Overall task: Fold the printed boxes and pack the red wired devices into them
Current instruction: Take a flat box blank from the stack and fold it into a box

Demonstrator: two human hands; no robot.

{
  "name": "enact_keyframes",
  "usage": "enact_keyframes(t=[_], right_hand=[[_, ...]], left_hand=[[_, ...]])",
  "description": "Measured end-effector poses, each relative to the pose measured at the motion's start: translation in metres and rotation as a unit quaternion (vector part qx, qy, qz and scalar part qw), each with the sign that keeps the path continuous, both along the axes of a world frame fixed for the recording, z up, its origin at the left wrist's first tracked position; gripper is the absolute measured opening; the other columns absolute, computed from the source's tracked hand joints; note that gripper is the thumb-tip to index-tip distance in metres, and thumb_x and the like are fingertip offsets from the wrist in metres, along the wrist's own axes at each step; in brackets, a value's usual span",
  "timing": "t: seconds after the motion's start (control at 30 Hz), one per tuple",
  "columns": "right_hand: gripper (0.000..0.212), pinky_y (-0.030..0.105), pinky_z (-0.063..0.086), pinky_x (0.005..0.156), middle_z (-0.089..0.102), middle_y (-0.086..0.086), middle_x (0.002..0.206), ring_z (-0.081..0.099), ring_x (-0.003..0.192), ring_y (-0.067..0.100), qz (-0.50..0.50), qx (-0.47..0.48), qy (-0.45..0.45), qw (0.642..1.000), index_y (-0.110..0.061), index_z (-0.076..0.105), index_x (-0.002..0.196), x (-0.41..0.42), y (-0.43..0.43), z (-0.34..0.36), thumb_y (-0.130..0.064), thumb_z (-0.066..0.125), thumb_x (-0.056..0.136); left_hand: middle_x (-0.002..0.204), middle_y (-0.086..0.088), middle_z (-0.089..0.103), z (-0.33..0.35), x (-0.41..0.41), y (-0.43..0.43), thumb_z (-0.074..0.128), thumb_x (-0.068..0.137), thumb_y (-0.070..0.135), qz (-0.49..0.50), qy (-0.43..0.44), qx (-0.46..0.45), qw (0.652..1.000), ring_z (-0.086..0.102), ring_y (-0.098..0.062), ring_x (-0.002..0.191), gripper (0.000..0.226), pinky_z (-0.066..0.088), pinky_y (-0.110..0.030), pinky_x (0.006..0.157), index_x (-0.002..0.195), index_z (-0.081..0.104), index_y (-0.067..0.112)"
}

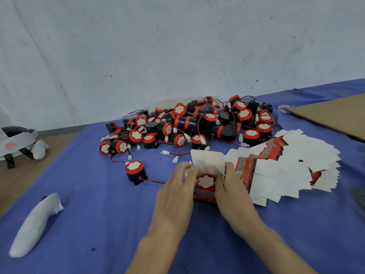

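A small printed box (204, 196) stands on the blue table with its white lid flap (207, 160) upright. Inside it sits a red wired device (206, 181), white face up. My left hand (175, 190) grips the box's left side, fingers curled at the rim. My right hand (231, 186) holds the right side, thumb at the device. A pile of red and black wired devices (197, 123) lies behind. One loose device (135, 172) stands to the left, its red wire running under my left hand. Flat printed boxes (286, 163) fan out to the right.
A white cloth-wrapped object (35, 224) lies at the front left. A grey and white headset (15, 141) and another white bundle rest on the floor at far left. A brown cardboard sheet (331, 113) and a tape roll (283, 108) lie at the back right.
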State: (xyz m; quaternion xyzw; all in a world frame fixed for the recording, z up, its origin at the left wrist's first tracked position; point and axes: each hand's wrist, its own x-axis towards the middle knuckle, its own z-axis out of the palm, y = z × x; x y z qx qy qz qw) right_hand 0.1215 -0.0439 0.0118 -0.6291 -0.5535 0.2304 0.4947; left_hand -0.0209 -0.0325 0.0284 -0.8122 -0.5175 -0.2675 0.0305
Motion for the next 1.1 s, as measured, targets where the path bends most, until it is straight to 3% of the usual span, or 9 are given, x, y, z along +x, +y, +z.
enact_keyframes(t=[0.13,0.4,0.47,0.57,0.67,0.73,0.83,0.97,1.1], right_hand=[[0.014,0.030,0.045,0.061,0.056,-0.001,0.091,0.053,0.077,0.014,0.016,0.005,-0.008,1.000,-0.023,0.045,0.103,0.002,-0.001,0.001,-0.011,0.037,0.104],[0.011,0.025,0.044,0.060,0.057,-0.003,0.092,0.054,0.076,0.013,0.025,0.012,-0.005,1.000,-0.025,0.045,0.104,0.004,-0.001,0.000,-0.015,0.039,0.105],[0.009,0.027,0.047,0.062,0.060,-0.004,0.093,0.057,0.080,0.013,0.035,0.017,0.013,0.999,-0.028,0.046,0.105,0.006,-0.001,0.000,-0.021,0.041,0.105],[0.014,0.030,0.054,0.081,0.063,-0.013,0.110,0.061,0.101,0.007,0.064,0.003,0.032,0.997,-0.036,0.047,0.118,0.012,0.000,0.000,-0.034,0.043,0.105],[0.025,0.013,0.048,0.087,0.061,-0.031,0.116,0.057,0.111,-0.008,0.126,-0.025,0.091,0.987,-0.061,0.040,0.124,0.016,-0.002,0.005,-0.059,0.043,0.099],[0.054,0.016,0.039,0.102,0.052,-0.038,0.127,0.049,0.121,-0.010,0.145,-0.028,0.150,0.978,-0.061,0.033,0.140,0.018,-0.004,0.005,-0.078,0.033,0.088],[0.054,0.027,0.042,0.108,0.051,-0.013,0.145,0.050,0.131,0.006,0.127,-0.048,0.196,0.971,-0.038,0.042,0.144,0.022,0.000,0.002,-0.064,0.025,0.099],[0.036,-0.001,0.042,0.072,0.053,-0.032,0.119,0.053,0.100,-0.021,0.150,-0.064,0.177,0.971,-0.051,0.035,0.141,0.020,0.002,0.002,-0.041,0.036,0.106],[0.036,0.012,0.049,0.083,0.063,-0.025,0.123,0.061,0.110,-0.006,0.181,-0.046,0.155,0.970,-0.061,0.037,0.128,0.017,0.005,-0.001,-0.034,0.045,0.106]], left_hand=[[0.125,0.001,0.042,0.005,-0.005,0.006,0.061,0.098,0.036,0.063,0.006,0.024,0.998,0.054,-0.014,0.093,0.016,0.046,-0.028,0.054,0.107,0.062,0.022],[0.101,0.011,0.050,0.006,-0.007,0.005,0.014,0.100,0.060,0.074,0.135,-0.073,0.985,0.053,-0.012,0.095,0.055,0.051,-0.034,0.072,0.102,0.058,0.026],[0.118,0.014,0.050,0.005,-0.011,0.003,0.010,0.097,0.061,0.054,0.132,-0.073,0.987,0.054,-0.012,0.100,0.063,0.052,-0.035,0.073,0.104,0.062,0.027],[0.143,0.021,0.042,0.004,-0.018,-0.003,0.015,0.098,0.061,0.013,0.006,-0.070,0.997,0.057,-0.006,0.109,0.056,0.052,-0.035,0.080,0.127,0.057,0.040],[0.111,0.028,0.063,0.005,-0.023,-0.004,0.025,0.101,0.050,-0.004,-0.222,-0.075,0.972,0.063,0.001,0.097,0.038,0.052,-0.026,0.080,0.134,0.044,0.047],[0.097,0.032,0.067,0.004,-0.025,-0.002,0.034,0.105,0.034,-0.008,-0.309,-0.112,0.944,0.064,0.004,0.093,0.028,0.052,-0.023,0.078,0.127,0.046,0.046],[0.091,0.031,0.067,0.001,-0.026,0.000,0.043,0.105,0.033,-0.003,-0.346,-0.170,0.923,0.064,0.006,0.090,0.021,0.057,-0.029,0.077,0.113,0.053,0.049],[0.098,0.014,0.067,-0.001,-0.024,0.003,0.050,0.102,0.038,-0.005,-0.356,-0.230,0.906,0.063,-0.009,0.095,0.016,0.056,-0.040,0.088,0.114,0.056,0.046],[0.105,0.015,0.066,0.000,-0.021,0.009,0.057,0.099,0.036,-0.023,-0.378,-0.269,0.886,0.064,-0.004,0.097,0.026,0.057,-0.034,0.086,0.125,0.056,0.039]])
